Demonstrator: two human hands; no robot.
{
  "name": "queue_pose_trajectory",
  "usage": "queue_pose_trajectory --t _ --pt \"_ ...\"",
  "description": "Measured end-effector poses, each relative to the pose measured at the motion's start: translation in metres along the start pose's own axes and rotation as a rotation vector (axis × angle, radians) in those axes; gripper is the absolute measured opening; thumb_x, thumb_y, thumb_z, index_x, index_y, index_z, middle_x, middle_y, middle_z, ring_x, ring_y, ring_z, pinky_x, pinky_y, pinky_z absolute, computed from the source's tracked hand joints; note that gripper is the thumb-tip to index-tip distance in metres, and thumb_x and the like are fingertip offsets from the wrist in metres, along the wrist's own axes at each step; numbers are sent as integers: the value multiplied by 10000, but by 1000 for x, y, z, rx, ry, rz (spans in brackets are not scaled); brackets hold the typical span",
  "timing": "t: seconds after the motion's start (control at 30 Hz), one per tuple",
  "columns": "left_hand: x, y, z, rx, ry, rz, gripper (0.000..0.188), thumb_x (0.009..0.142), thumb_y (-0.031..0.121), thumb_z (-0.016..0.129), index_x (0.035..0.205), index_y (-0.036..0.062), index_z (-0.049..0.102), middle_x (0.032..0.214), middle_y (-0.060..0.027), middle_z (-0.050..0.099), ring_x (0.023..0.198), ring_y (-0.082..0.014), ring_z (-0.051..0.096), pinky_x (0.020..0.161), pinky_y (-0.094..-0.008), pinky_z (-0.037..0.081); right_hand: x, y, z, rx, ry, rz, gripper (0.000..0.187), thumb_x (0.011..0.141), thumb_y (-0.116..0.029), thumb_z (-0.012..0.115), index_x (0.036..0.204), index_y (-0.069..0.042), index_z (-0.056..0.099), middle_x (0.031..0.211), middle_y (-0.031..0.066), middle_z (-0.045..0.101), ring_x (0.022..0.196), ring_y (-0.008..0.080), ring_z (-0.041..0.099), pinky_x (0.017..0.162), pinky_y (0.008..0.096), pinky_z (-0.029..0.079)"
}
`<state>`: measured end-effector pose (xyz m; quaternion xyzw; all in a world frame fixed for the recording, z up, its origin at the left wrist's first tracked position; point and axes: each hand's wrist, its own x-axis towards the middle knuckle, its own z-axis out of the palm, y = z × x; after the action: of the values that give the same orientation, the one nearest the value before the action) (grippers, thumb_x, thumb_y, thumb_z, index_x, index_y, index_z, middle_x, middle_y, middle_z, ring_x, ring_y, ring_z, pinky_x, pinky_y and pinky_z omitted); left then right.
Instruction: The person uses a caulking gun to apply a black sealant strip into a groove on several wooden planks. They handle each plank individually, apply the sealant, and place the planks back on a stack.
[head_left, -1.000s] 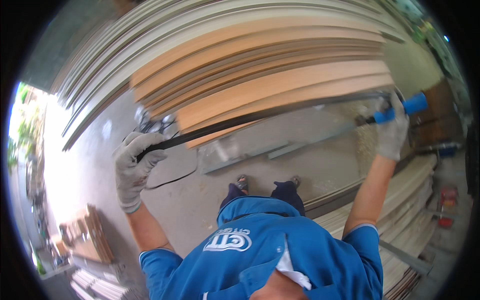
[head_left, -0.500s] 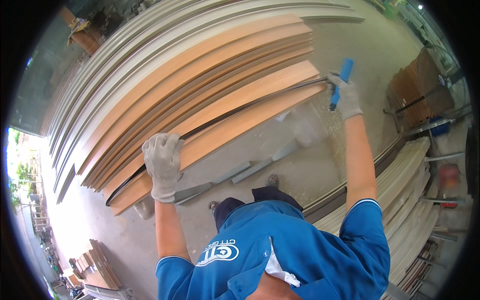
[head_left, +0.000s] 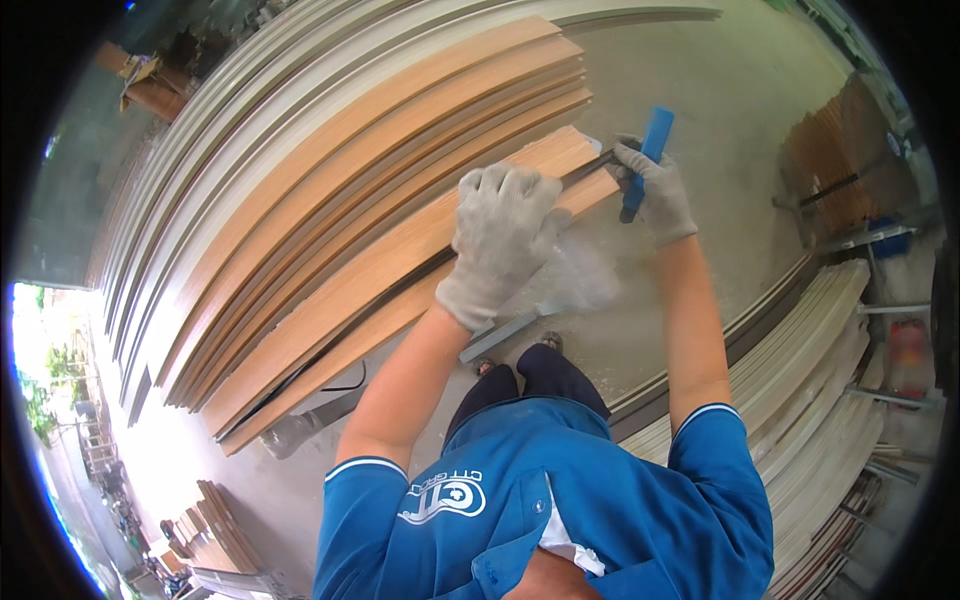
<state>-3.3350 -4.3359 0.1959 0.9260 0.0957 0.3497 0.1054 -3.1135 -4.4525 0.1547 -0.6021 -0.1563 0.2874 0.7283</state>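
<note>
A long black strip runs lengthwise along the nearest wood-coloured board, and its loose end curls beside the board's left part. My gloved left hand is closed on the strip, fairly near the board's right end; its fingertips are partly hidden beneath it. At that right end my gloved right hand is wrapped around a blue-handled tool, whose working end I cannot make out. The strip's right end reaches the fingers of this hand. Both hands are over the board.
Beyond the board lie several stacked wood-coloured boards and long pale profiles. Grey support bars stand on the floor before my feet. Pale profiles on a rack are at my right, with a brown stack farther off.
My left hand has slid right along the strip, nearing my right hand. The strip's left part now lies closer along the board. My right hand has shifted slightly left with the blue-handled tool.
</note>
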Motion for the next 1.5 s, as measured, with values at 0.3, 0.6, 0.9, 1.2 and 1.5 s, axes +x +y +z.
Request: queue_pose_trajectory --t 0.3,0.6,0.9,1.2,1.5 --pt "45 -9 29 116 -332 -188 537 894 400 709 1364 154 624 1334 -200 605 1164 -385 611 1003 -483 482 16 -1 -6 35 -153 92 281 935 -114 701 1176 20 649 812 35 654 644 96 586 560 240 467" --pt "57 -4 39 278 -401 -168 490 896 376 682 1349 201 621 1133 -183 656 947 -348 692 815 -481 561 7 -12 -5 -63 -75 48 356 985 -229 664 1276 -41 585 912 60 667 661 97 598 582 252 497" --pt "81 -21 37 118 -512 -33 455 937 403 636 1341 194 636 1212 -146 649 991 -329 695 857 -457 563 -46 -31 -36 -264 71 -74 415 1048 -320 550 1380 -72 525 896 39 673 663 97 618 601 269 532" --pt "90 -12 49 92 -604 -127 354 973 424 596 1234 214 710 1222 -130 638 979 -339 699 845 -466 561 -81 2 -43 -220 82 -13 395 1042 -323 573 1328 -51 580 878 22 657 775 83 612 690 267 523" --pt "69 -18 25 -55 -392 -132 484 915 512 661 1230 146 683 1177 -153 642 1129 -353 625 940 -454 503 -89 -6 -11 -650 53 -327 397 999 -285 636 1349 -111 568 1030 108 726 892 221 703 777 354 555"
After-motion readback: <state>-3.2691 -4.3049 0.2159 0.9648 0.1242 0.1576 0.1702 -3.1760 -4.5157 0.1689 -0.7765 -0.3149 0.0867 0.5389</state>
